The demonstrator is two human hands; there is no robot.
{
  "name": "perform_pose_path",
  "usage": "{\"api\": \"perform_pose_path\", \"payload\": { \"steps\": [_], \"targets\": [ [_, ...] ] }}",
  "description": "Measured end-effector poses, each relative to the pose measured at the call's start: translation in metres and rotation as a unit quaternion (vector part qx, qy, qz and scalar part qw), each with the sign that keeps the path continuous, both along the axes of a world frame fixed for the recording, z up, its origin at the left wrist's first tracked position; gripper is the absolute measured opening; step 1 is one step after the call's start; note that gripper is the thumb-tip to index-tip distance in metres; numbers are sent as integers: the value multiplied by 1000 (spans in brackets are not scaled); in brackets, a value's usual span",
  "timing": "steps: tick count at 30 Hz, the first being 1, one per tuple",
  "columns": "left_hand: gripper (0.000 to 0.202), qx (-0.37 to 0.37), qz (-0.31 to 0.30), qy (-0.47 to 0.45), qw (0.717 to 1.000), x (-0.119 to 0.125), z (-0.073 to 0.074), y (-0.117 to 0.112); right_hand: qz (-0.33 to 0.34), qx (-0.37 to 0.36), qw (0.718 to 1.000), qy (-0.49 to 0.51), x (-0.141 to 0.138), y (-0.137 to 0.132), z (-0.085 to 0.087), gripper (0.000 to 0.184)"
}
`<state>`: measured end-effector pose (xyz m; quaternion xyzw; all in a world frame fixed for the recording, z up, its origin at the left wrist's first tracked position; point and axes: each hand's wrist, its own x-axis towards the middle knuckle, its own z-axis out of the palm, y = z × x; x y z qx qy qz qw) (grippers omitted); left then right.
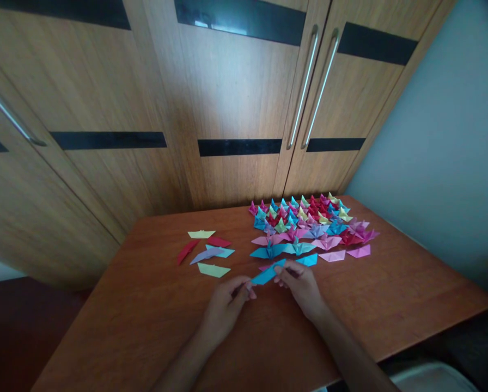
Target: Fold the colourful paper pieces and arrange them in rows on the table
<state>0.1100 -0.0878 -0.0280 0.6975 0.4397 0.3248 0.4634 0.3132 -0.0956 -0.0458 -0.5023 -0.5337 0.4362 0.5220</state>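
Note:
A folded blue paper piece (266, 275) is held tilted above the table between my two hands. My left hand (230, 302) pinches its lower left end between thumb and fingers. At its upper right end, my right hand (301, 286) is closed on the same piece. Just behind my right hand lies another blue folded paper (308, 260), and a pink one (265, 267) is partly hidden behind the held piece. Farther right rest a light pink folded paper (332, 256) and a magenta one (359, 251).
Rows of colourful origami cranes (297, 223) stand at the back right of the brown table (154, 321). Several flat folded papers, among them a pale green one (213, 270) and a red one (187, 251), lie to the left. Wooden cabinet doors (236, 98) rise behind.

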Motion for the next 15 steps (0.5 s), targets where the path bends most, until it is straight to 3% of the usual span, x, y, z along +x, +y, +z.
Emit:
{"api": "perform_pose_path", "payload": {
  "steps": [3, 7, 10, 15],
  "targets": [
    [26, -14, 12, -26, 999, -2, -1, -2, -58, 23, 998, 11, 32, -9, 1, 34],
    [26, -22, 27, -32, 999, -5, 5, -2, -153, 29, 987, 44, 99, -24, 0, 31],
    [25, -30, 32, -33, 998, -7, 11, 0, -269, 43, 960, 68, 152, -33, -1, 29],
    [24, -30, 30, -15, 999, -8, 11, 0, -365, 49, 925, 87, 211, -46, -7, 32]
  ]
}}
